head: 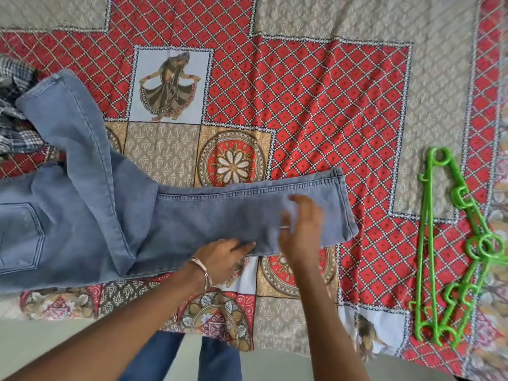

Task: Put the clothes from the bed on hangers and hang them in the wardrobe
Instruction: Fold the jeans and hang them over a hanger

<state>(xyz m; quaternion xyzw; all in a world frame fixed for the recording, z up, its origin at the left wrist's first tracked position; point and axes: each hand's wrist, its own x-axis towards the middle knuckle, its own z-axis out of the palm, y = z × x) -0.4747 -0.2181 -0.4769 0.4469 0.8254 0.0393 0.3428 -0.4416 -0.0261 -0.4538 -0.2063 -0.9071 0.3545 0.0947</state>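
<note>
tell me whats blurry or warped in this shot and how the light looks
Head view: the right hand is smeared by motion blur over the jeans; the left hand is sharper. Wide-angle distortion bends the bedsheet pattern and bed edge toward the corners. Light is soft and even, with faint shadows and no glare; the green hangers look crisp.

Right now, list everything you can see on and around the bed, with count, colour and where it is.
jeans: one pair, light blue, spread across the left and middle of the bed, one leg laid out to the right
checked garment: one, dark and white, left edge, partly under the jeans
hangers: a bunch, green plastic, right side of the bed
bedsheet: one, red and beige print, covering the bed
left hand: on the lower edge of the jeans leg
right hand: blurred, over the leg near its hem
</note>
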